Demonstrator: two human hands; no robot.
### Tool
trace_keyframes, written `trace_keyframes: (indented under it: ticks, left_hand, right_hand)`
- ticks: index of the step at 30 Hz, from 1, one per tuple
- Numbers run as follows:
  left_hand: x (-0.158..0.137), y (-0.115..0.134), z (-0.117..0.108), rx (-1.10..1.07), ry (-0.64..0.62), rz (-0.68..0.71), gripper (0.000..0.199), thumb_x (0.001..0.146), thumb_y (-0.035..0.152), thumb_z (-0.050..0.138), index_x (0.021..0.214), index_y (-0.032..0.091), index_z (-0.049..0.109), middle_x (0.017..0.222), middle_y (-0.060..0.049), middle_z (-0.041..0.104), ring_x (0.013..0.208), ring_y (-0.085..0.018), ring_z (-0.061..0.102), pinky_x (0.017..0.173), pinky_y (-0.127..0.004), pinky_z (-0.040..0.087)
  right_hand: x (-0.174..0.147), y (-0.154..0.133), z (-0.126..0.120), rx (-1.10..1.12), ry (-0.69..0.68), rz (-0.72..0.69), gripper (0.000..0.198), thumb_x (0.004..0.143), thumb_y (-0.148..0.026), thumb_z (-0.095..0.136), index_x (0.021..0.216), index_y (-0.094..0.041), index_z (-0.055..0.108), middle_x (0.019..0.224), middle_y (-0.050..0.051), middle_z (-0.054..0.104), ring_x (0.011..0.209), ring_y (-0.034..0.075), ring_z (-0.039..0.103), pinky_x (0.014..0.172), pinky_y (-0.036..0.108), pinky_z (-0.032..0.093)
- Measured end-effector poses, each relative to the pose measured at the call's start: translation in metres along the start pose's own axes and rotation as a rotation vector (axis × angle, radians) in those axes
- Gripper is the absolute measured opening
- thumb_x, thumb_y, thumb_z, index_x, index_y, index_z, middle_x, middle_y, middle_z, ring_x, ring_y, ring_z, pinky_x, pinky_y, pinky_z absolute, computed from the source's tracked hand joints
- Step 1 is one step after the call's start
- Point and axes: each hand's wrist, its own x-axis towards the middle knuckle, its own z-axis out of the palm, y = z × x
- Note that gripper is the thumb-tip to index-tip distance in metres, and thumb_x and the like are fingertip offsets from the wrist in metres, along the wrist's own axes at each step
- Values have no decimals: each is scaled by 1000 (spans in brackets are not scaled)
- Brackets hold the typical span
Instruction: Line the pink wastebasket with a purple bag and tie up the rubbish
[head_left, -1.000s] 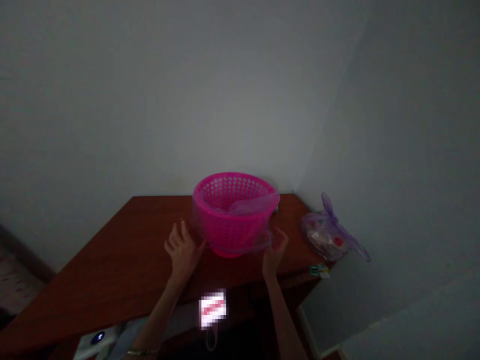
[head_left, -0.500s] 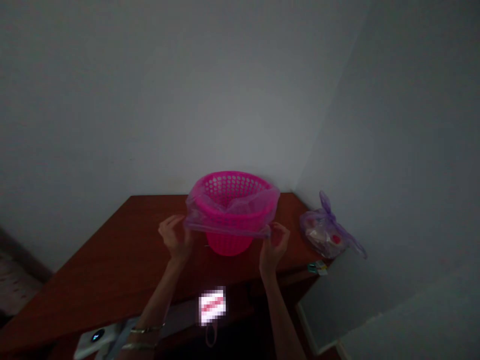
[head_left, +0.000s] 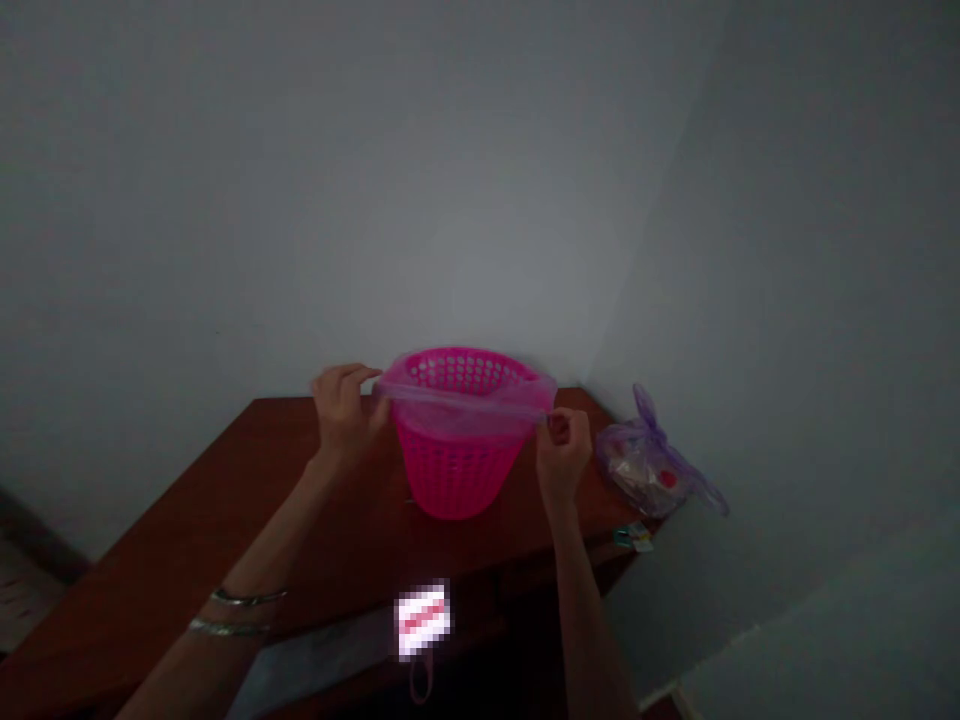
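Both hands pinch the liner (head_left: 471,403): left hand (head_left: 343,408) at 1 side, right hand (head_left: 564,446) at the other, stretching its edge taut at the rim of the basket (head_left: 457,465) between them, likely for seating. Right of the grip lies a knotted bag (head_left: 651,462) on the desk (head_left: 247,520).

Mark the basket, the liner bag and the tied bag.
basket (head_left: 457,475): head view, perforated front wall below the liner.
liner bag (head_left: 465,410): head view, front edge stretched between the hands.
tied bag (head_left: 649,465): head view, bulging middle, on the table's right corner.
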Motion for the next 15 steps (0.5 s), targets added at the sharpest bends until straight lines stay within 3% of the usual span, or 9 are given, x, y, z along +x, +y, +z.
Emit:
trace_keyframes:
  ticks: [3, 7, 12, 15]
  left_hand:
    - [24, -5, -10, 139, -113, 97, 30, 87, 25, 57, 114, 14, 64, 119, -19, 62, 120, -35, 54, 108, -53, 36]
    - [54, -28, -11, 181, -212, 79, 32, 89, 25, 61, 116, 8, 65, 121, -21, 60, 118, -33, 52, 108, -52, 39]
    - [92, -60, 18, -252, -294, -322, 9, 78, 22, 67, 81, 14, 65, 88, -9, 65, 89, -23, 59, 100, -45, 48]
    - [119, -70, 41, -549, -334, -429, 10, 81, 20, 56, 71, 17, 57, 72, -8, 63, 77, -21, 61, 85, -43, 55]
  right_hand:
    - [27, 20, -13, -94, -79, -3, 15, 86, -35, 61, 86, -20, 65, 86, 5, 67, 80, 19, 59, 81, 34, 48]
    - [65, 58, -15, 7, -148, 186, 26, 79, -39, 59, 91, -19, 68, 89, 8, 72, 81, 21, 64, 84, 35, 52]
    - [108, 98, 6, 259, -207, 393, 31, 67, -49, 53, 81, -22, 56, 68, -1, 56, 63, 16, 52, 61, 28, 47]
    - [128, 112, 21, 300, -365, 447, 23, 65, -43, 51, 76, -24, 49, 56, -8, 39, 50, 12, 37, 49, 23, 33]
